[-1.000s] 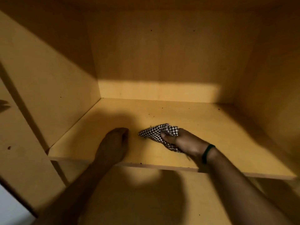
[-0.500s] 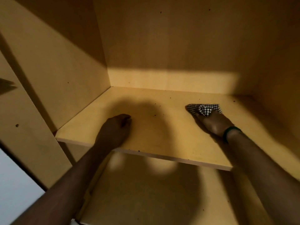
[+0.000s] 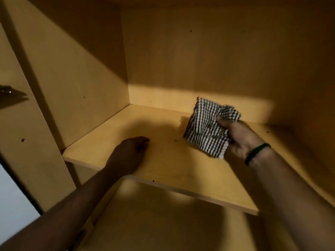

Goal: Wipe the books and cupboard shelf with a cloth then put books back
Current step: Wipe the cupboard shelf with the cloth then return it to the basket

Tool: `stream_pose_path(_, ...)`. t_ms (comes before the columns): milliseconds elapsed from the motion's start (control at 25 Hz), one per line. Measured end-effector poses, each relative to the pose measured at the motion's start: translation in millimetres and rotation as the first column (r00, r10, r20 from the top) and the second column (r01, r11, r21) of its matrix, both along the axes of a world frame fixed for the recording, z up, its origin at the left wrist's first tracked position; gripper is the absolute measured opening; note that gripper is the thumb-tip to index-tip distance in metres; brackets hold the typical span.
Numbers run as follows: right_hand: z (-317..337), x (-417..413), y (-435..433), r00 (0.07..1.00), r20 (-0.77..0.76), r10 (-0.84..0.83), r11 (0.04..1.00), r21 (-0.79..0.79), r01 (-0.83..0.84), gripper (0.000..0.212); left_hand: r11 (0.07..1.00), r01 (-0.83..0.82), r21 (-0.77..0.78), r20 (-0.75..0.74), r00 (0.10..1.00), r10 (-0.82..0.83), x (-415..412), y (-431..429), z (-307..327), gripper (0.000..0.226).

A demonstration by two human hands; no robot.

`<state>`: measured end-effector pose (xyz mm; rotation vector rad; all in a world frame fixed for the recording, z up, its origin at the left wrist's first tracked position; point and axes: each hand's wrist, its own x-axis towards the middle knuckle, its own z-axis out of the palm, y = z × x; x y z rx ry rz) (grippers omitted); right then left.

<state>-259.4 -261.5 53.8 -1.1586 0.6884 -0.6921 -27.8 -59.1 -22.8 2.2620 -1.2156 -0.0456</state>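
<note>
A yellow wooden cupboard shelf (image 3: 168,165) fills the middle of the view, with dark specks of dirt on it. My right hand (image 3: 239,138) grips a black-and-white checked cloth (image 3: 208,129) and holds it lifted just above the right half of the shelf. My left hand (image 3: 129,152) rests on the shelf near its front edge, fingers loosely curled, holding nothing. No books are in view.
The cupboard's left side wall (image 3: 76,87) and back wall (image 3: 208,57) close the shelf in. A lower compartment (image 3: 163,223) opens below the shelf's front edge. A dark metal fitting (image 3: 10,95) sticks out at the far left.
My right hand swept the cloth from the shelf's front middle toward the back right, then lifted it off the surface and turned it up. My left hand stayed put.
</note>
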Motion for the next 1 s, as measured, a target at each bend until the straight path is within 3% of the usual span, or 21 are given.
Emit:
stream_pose_path(80,14,25,-55,0.975,0.045,-0.217,0.973,-0.070,0.219,0.023,1.000,0.003,-0.017,0.013,1.000,-0.002,1,-1,-1,0.038)
stream_pose_path(160,13,52,-97,0.949,0.021,-0.313,0.911,-0.274,0.307,0.033,0.999,-0.001,-0.042,0.006,1.000,0.002,4,-2,-4,0.038)
stream_pose_path(240,-11,80,-121,0.955,-0.144,-0.260,0.882,-0.437,0.174,0.041,0.999,-0.011,-0.049,-0.008,1.000,0.010,8,-3,-8,0.038)
stream_pose_path(320,-43,108,-136,0.916,-0.361,-0.177,0.880,-0.474,-0.016,0.049,0.999,-0.014,-0.035,0.004,1.000,0.014,13,-5,-14,0.039)
stream_pose_path(400,-67,136,-146,0.886,-0.463,-0.030,0.861,-0.463,-0.213,0.056,0.999,-0.012,-0.033,0.006,1.000,0.012,18,-6,-19,0.039)
stream_pose_path(480,-72,153,-148,0.890,-0.439,0.121,0.866,-0.391,-0.311,0.055,0.999,-0.012,-0.037,-0.004,1.000,0.012,17,-9,-19,0.040)
stream_pose_path(640,-63,140,-91,0.834,-0.474,0.284,0.751,-0.431,-0.500,0.044,0.999,-0.024,-0.045,-0.027,0.999,0.023,16,-7,-14,0.040)
stream_pose_path(840,-62,87,5,0.846,-0.428,0.319,0.782,-0.386,-0.490,0.036,0.977,0.069,-0.202,-0.024,0.997,-0.075,14,-3,-12,0.042)
stream_pose_path(1000,-46,44,62,0.915,-0.259,0.309,0.904,-0.217,-0.367,0.030,0.895,0.113,-0.432,-0.198,0.956,-0.216,8,9,-6,0.043)
